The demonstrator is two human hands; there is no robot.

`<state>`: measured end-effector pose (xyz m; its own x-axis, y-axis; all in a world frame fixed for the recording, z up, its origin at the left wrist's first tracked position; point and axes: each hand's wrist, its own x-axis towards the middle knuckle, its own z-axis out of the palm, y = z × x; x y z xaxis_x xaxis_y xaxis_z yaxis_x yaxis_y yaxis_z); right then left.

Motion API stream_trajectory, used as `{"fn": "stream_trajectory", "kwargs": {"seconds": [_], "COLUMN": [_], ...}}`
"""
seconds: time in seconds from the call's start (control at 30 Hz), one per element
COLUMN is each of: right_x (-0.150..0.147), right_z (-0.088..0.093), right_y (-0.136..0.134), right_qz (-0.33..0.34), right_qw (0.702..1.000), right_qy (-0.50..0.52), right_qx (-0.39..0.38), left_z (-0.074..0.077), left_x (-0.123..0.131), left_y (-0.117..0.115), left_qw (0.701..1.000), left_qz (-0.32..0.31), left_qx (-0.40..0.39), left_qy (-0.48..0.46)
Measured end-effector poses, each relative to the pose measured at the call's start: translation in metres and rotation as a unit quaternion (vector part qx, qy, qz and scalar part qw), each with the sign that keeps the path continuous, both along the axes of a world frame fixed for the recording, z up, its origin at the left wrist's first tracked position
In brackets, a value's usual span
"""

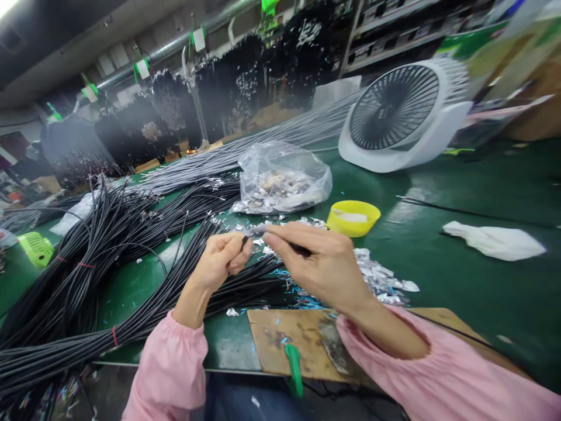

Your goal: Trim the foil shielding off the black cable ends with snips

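My left hand [222, 257] is closed in a fist around a black cable [245, 240], whose dark end pokes out between thumb and forefinger. Close beside it, my right hand [324, 263] pinches at the cable's end, where a greyish tip [260, 229] shows between the two hands. A dark piece also lies under the right fingers; its kind is hidden. Below and behind the hands lie bundles of black cables [175, 292], some tied with red bands. Silver foil scraps [381, 278] and small blue offcuts [307, 299] are scattered around the right hand.
A clear plastic bag [284, 178] of scraps stands behind the hands. Further right are a yellow ring-shaped dish [353, 218], a white fan [398, 111] and a white pouch-like item [495, 241]. A worn wooden board [307, 345] with a green clip [294, 368] sits at the table's front edge.
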<state>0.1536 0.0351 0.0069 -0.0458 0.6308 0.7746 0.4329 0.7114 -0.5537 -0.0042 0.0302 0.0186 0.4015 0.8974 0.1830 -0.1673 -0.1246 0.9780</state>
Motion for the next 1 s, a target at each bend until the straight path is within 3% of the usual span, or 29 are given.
{"fn": "stream_trajectory", "kwargs": {"seconds": [0.07,0.1,0.2,0.3,0.43,0.5,0.57,0.67,0.77,0.87,0.93,1.0], "right_x": [0.002,0.004,0.007,0.006,0.004,0.003,0.003,0.004,0.002,-0.003,-0.006,-0.008], "right_z": [0.0,0.001,0.005,0.008,0.008,0.005,0.0,-0.008,-0.013,-0.012,-0.01,-0.008], "right_y": [0.002,0.003,0.005,0.003,-0.001,-0.002,-0.002,0.001,0.004,0.007,0.01,0.013], "right_qz": [-0.045,-0.034,0.078,0.114,0.059,0.021,-0.01,-0.031,-0.016,0.029,0.084,0.148], "right_qw": [0.998,0.997,0.984,0.981,0.997,0.999,0.993,0.976,0.972,0.989,0.99,0.964], "right_qy": [0.024,0.041,0.081,0.065,0.022,-0.009,-0.04,-0.071,-0.063,0.017,0.108,0.196], "right_qx": [-0.031,-0.057,-0.138,-0.144,-0.054,0.022,0.107,0.204,0.226,0.141,0.025,-0.103], "left_z": [-0.001,-0.001,0.0,-0.001,-0.008,-0.011,-0.014,-0.015,-0.013,-0.009,-0.006,-0.003], "left_x": [-0.001,-0.001,-0.002,-0.001,0.004,0.008,0.013,0.022,0.029,0.029,0.026,0.022], "left_y": [0.0,0.0,-0.004,-0.008,-0.01,-0.011,-0.013,-0.015,-0.015,-0.013,-0.01,-0.008], "left_qw": [0.984,0.961,0.863,0.804,0.77,0.776,0.806,0.885,0.964,0.99,0.995,0.997], "left_qz": [0.1,0.153,0.266,0.301,0.318,0.318,0.319,0.297,0.221,0.125,0.064,0.01], "left_qx": [0.13,0.198,0.358,0.427,0.461,0.447,0.397,0.255,0.051,-0.069,-0.079,-0.07], "left_qy": [0.076,0.122,0.235,0.284,0.305,0.311,0.303,0.253,0.137,0.017,-0.018,-0.014]}}
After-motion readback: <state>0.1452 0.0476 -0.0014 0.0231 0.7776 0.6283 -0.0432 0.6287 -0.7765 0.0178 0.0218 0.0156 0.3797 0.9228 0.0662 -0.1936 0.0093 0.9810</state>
